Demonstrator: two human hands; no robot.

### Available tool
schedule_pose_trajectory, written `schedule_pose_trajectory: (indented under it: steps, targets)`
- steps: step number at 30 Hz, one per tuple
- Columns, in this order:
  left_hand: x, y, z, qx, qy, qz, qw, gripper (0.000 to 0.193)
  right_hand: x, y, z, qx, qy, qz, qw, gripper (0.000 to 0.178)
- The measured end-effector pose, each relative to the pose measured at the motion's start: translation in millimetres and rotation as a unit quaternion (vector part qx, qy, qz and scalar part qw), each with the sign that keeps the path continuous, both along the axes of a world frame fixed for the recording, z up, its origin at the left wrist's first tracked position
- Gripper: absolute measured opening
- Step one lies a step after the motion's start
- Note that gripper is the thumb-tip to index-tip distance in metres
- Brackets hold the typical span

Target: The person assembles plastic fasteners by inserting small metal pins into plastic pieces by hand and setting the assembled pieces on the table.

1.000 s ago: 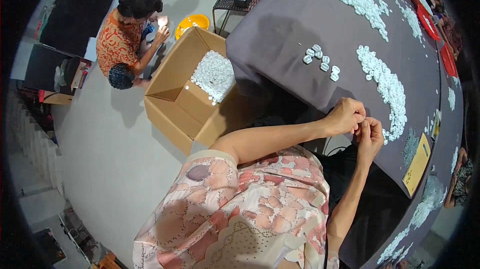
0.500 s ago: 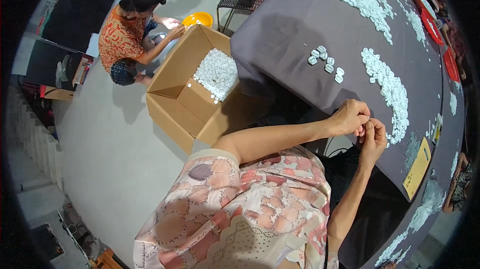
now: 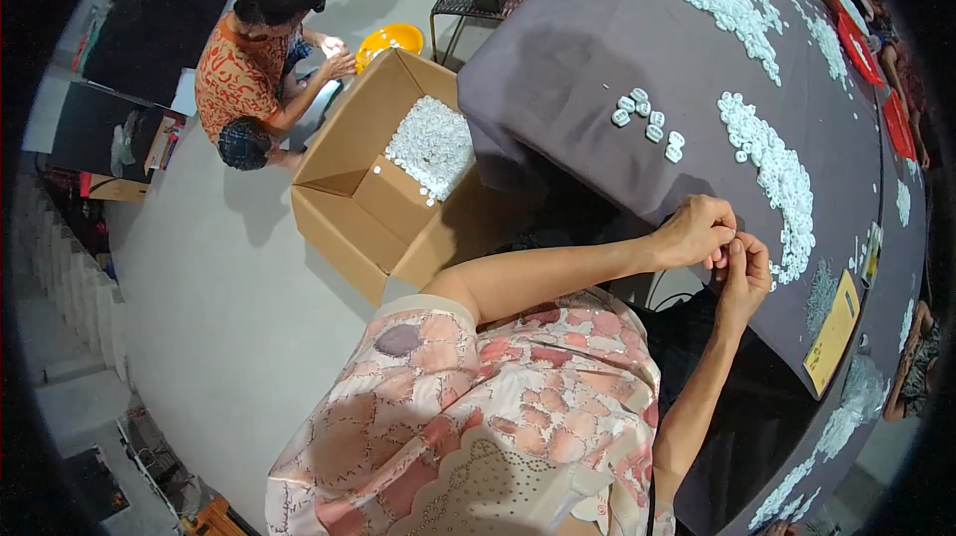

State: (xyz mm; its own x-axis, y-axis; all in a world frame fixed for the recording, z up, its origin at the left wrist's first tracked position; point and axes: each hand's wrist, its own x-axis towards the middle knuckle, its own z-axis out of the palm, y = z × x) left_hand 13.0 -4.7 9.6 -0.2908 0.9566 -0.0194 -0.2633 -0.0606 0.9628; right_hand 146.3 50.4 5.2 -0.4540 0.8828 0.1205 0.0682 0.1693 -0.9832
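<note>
My left hand (image 3: pixel 697 230) and my right hand (image 3: pixel 746 274) meet over the near edge of the grey-covered table (image 3: pixel 558 68). Fingertips of both are pinched together; whatever small piece sits between them is too small to make out. Just beyond them lies a curved pile of small white plastic pieces (image 3: pixel 787 192). Farther left on the cloth is a loose group of several white pieces (image 3: pixel 652 123), set apart from the pile.
A cardboard box (image 3: pixel 344 152) stands open left of the table, with many white pieces (image 3: pixel 430 149) inside. Beyond it a person in an orange top (image 3: pixel 244 78) crouches by a yellow basin (image 3: pixel 390 40). A yellow card (image 3: pixel 833 335) and small grey bits (image 3: pixel 821 297) lie at right.
My hands stay pinched together in nearly the same place. The crouching person's hands have shifted slightly near the yellow basin.
</note>
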Motion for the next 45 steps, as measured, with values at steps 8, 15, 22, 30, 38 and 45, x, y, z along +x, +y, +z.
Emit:
schedule_pose_trajectory:
  steps: [8,15,22,30,38,45]
  targets:
    - [-1.0,-1.2,1.0,0.005,0.007,-0.002,1.000,0.012,0.5,0.2,-0.1,-0.001,-0.002,-0.001,1.000,0.009]
    - [-2.1,-1.3,3.2,-0.014,0.016,-0.010,1.000,0.014,-0.1,-0.5,2.1,0.009,-0.009,-0.008,1.000,0.010]
    - [3.2,0.5,-3.2,0.019,-0.013,0.016,1.000,0.017,3.2,3.6,-4.9,0.007,0.015,0.007,1.000,0.009]
    - [0.2,1.4,-0.9,0.009,0.004,0.002,1.000,0.015,3.5,4.7,-2.8,0.002,0.013,0.014,1.000,0.009]
    - [-0.2,0.3,0.7,-0.001,0.012,-0.008,1.000,0.015,1.6,1.4,-1.7,-0.005,0.003,-0.013,1.000,0.012]
    - [-3.0,-2.2,-2.1,-0.007,0.004,0.002,1.000,0.015,-2.0,1.9,-0.7,-0.012,0.011,0.020,1.000,0.009]
